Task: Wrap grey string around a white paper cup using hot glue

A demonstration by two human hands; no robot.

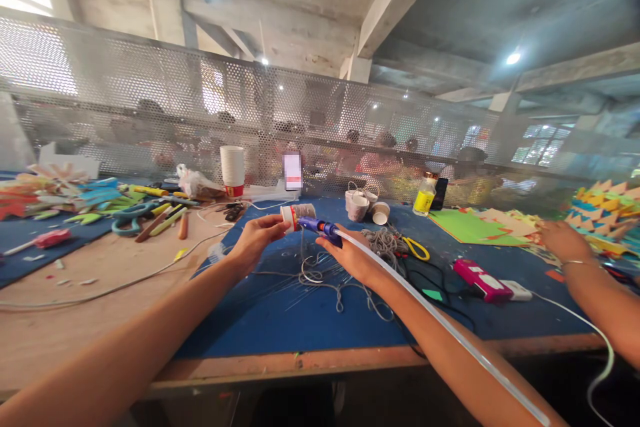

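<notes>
The left hand (257,240) is pinching a cup (293,215) at twelve o'clock, and the right hand's (353,261) fingers are gripping a glue gun (316,225). Gluing seems underway (cord (387,245) is lying at four o'clock), probably calling for steady aim next.

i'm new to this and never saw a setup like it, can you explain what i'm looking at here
There is no machine here: a person works with two bare hands. The single picture comes from a camera worn on their head, looking forward and down.

The left hand holds a paper cup. The right hand holds what looks like a blue glue gun, its front end at the cup; a long, pale rod runs back from it.

On the table lie a blue mat, tangled grey cord, teal-handled scissors and a stack of cups. The hand at far right is another person's.
</notes>
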